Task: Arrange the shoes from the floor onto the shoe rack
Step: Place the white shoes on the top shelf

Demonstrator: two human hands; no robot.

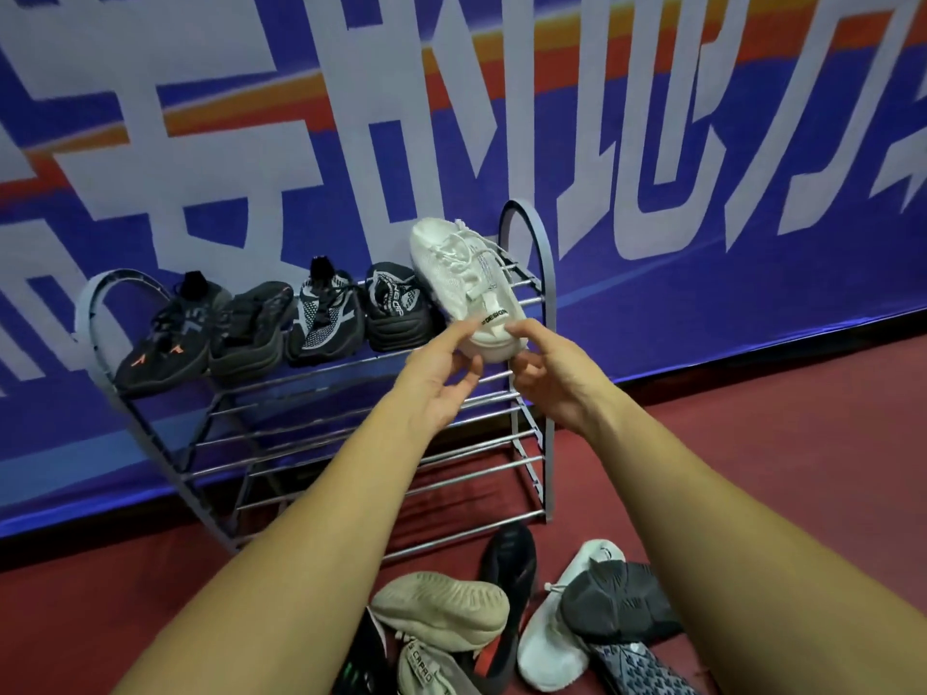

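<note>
Head view: both hands set the white sneaker (pixel 464 283) at the right end of the shoe rack (pixel 547 273) top shelf, beside four dark shoes. Left hand (pixel 441 378) and right hand (pixel 544 373) fingers pinch its heel, seemingly loosely. Next: let go, then reach for the near floor pile (pixel 501 624).

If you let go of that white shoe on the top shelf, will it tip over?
Probably. The white shoe leans sideways on thin rack bars, both hands steadying its heel. Its knit upper looks soft, likely light.
</note>
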